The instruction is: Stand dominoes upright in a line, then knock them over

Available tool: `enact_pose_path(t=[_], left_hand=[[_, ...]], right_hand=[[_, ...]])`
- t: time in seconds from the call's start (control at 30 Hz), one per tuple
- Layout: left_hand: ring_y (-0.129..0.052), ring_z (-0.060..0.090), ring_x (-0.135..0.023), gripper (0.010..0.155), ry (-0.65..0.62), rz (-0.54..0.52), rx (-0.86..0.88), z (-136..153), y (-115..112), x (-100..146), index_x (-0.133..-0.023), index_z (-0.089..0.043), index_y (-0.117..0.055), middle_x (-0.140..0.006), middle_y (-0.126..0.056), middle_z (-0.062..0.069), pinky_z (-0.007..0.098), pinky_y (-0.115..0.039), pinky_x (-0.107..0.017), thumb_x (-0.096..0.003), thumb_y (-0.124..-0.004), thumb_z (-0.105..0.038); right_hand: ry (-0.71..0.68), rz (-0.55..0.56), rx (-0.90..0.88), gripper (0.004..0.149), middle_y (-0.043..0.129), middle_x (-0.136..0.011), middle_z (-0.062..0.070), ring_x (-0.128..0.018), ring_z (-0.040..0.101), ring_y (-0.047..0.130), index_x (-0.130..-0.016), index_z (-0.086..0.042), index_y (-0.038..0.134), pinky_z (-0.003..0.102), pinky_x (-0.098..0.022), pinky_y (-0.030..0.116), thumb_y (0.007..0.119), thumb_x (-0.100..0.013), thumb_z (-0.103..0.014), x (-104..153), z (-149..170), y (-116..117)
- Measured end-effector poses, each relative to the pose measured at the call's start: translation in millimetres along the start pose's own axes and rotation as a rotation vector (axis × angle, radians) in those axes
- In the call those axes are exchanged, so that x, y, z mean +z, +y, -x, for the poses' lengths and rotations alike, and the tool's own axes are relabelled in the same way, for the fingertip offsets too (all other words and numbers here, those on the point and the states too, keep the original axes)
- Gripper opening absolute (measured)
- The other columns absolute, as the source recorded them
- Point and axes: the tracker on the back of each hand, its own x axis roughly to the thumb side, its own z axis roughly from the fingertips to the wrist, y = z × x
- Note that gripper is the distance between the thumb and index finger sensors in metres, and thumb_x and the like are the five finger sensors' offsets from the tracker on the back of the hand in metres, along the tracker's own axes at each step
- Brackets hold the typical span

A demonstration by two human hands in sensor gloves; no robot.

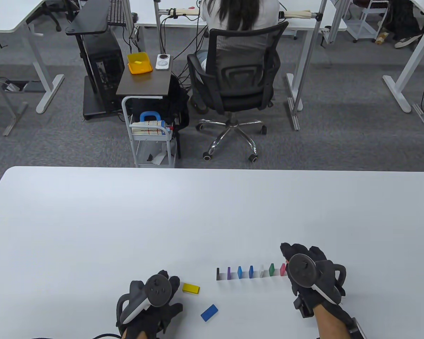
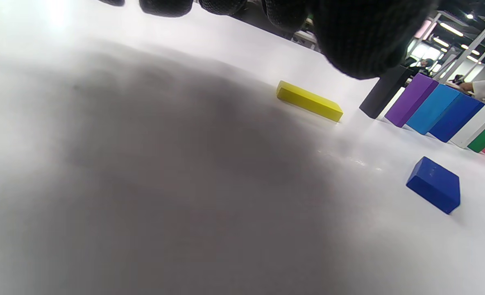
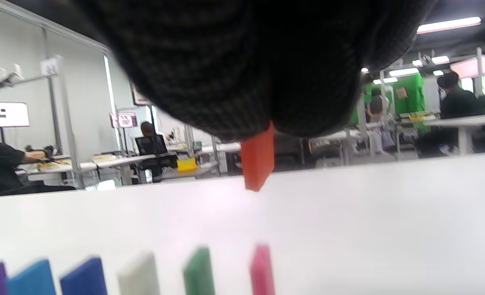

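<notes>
Right grip holds orange domino above pink domino.

row: 7 dominoes upright on counter, black at 9 o'clock end, pink at 3 o'clock end
right hand: just beside pink, fingers curled, grip not visible
left hand: resting on counter
loose: yellow domino & blue domino flat, 3 o'clock of left hand
</notes>
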Motion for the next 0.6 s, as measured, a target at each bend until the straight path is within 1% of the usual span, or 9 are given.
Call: enact_pose_path(t=[0.07,0.1,0.27,0.6], left_hand=[[-0.045,0.043,-0.11,0.074,0.0,0.001,-0.001,0,0,0,-0.104,-0.035,-0.047,-0.121,-0.036,0.008,0.06,-0.048,-0.081,-0.0395,-0.079,-0.053],[-0.045,0.043,-0.11,0.074,-0.001,-0.001,0.001,0,0,1,-0.104,-0.035,-0.047,-0.121,-0.036,0.008,0.06,-0.048,-0.081,-0.0395,-0.079,-0.053],[-0.045,0.043,-0.11,0.074,-0.001,-0.01,0.009,1,2,1,-0.104,-0.035,-0.047,-0.121,-0.036,0.008,0.06,-0.048,-0.081,-0.0395,-0.079,-0.052],[-0.045,0.043,-0.11,0.074,-0.004,-0.009,0.002,-1,2,2,-0.104,-0.035,-0.047,-0.122,-0.036,0.008,0.06,-0.048,-0.081,-0.0394,-0.079,-0.052]], right_hand=[[0.034,-0.041,0.027,0.073,0.092,-0.084,0.004,-0.049,0.018,0.104,-0.099,-0.026,0.071,0.054,-0.069,0.072,0.101,-0.033,-0.024,-3,6,13],[0.052,-0.066,0.046,0.072,0.092,-0.085,0.003,-0.05,0.018,0.104,-0.099,-0.027,0.071,0.054,-0.069,0.072,0.101,-0.033,-0.024,-5,8,18],[0.074,-0.105,0.106,0.072,0.093,-0.085,0.001,-0.051,0.017,0.104,-0.098,-0.027,0.072,0.055,-0.07,0.071,0.101,-0.033,-0.022,-7,13,33],[0.097,-0.132,0.177,0.071,0.093,-0.084,0.0,-0.052,0.018,0.103,-0.097,-0.027,0.073,0.055,-0.07,0.07,0.101,-0.033,-0.021,-10,13,48]])
